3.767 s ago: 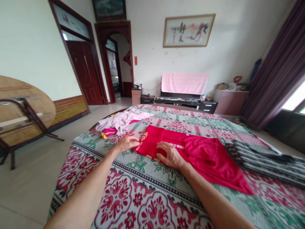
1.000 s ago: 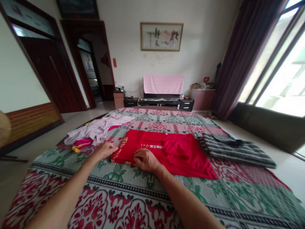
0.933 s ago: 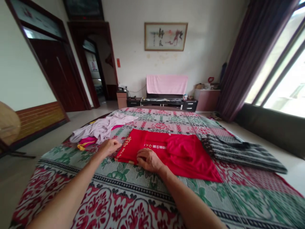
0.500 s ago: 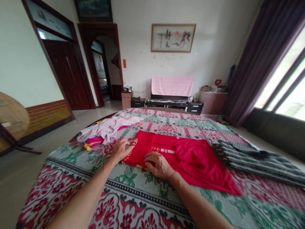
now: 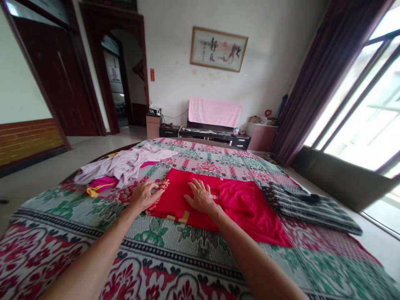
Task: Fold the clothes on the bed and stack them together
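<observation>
Left grip (image 5: 144,196) loosely curled, right grip (image 5: 201,197) spread palm-down.

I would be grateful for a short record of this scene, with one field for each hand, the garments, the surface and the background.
Left hand: at the left end of the red garment, by its gold lettering
Right hand: fingers spread, palm down on the red garment
Red garment: smoother at left, rumpled at right
Left side: crumpled pale garment over a magenta one with yellow trim
Right side: black-and-grey striped garment
Surface: floral-patterned cover
Background: pink cloth, framed picture, dark curtain
</observation>
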